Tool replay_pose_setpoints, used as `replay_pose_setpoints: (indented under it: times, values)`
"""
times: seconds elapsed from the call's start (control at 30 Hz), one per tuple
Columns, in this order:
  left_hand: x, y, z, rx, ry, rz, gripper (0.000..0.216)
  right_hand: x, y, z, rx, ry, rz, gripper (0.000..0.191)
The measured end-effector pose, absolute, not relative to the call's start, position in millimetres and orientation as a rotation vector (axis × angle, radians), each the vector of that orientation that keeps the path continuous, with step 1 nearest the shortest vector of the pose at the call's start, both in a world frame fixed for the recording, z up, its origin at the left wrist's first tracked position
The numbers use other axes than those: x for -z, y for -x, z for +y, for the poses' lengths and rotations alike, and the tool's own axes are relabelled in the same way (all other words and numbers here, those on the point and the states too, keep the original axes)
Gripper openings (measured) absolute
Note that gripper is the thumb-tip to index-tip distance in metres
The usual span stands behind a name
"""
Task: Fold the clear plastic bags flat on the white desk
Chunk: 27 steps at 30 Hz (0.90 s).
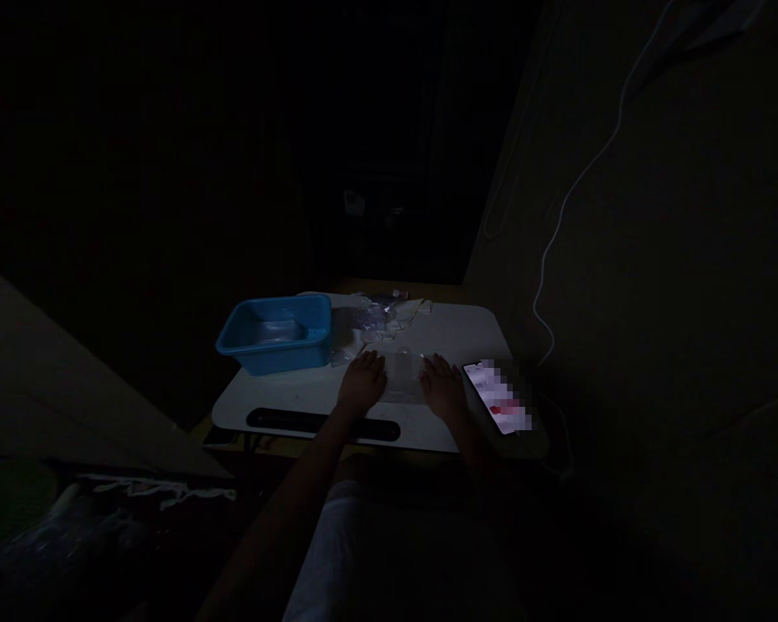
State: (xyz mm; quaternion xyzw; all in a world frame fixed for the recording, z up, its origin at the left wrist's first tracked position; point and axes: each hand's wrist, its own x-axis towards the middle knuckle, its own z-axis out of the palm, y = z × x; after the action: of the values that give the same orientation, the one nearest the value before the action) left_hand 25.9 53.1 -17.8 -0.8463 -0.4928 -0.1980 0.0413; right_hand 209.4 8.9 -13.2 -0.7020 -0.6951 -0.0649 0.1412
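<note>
In a dark room, my left hand and my right hand lie flat on a small white table, fingers stretched forward. Between them lies a clear plastic bag or sheet; each hand rests on one side edge of it. More crumpled clear plastic is piled behind it. A blue plastic basin stands on the table's left part, just left of my left hand.
A lit phone lies at the table's right edge, close to my right hand. A white cable hangs down the wall on the right. A dark slot runs along the table's near edge. Dim clutter sits at lower left.
</note>
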Motion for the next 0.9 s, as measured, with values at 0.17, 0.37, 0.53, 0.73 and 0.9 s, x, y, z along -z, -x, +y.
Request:
replay_pose_setpoints:
  times: [0.17, 0.37, 0.53, 0.73, 0.9]
  values:
    - [18.0, -26.2, 53.2, 0.599, 2.587, -1.523, 0.039, 12.8, -209.4, 8.1, 0.184, 2.009, -1.994, 0.045]
    - [15.0, -26.4, 51.5, 0.575, 2.605, -1.543, 0.039, 14.9, -210.4, 8.9, 0.2, 1.994, -2.01, 0.044]
    - [14.0, -26.6, 50.5, 0.604, 2.611, -1.536, 0.039, 14.6, -210.6, 9.2, 0.183, 1.998, -2.005, 0.045]
    - [13.8, -26.1, 51.4, 0.58, 2.608, -1.523, 0.04, 11.6, -209.4, 7.7, 0.179, 1.997, -1.994, 0.047]
    - [14.6, -26.7, 51.5, 0.571, 2.609, -1.552, 0.039, 9.0, -208.3, 6.3, 0.155, 2.006, -1.988, 0.048]
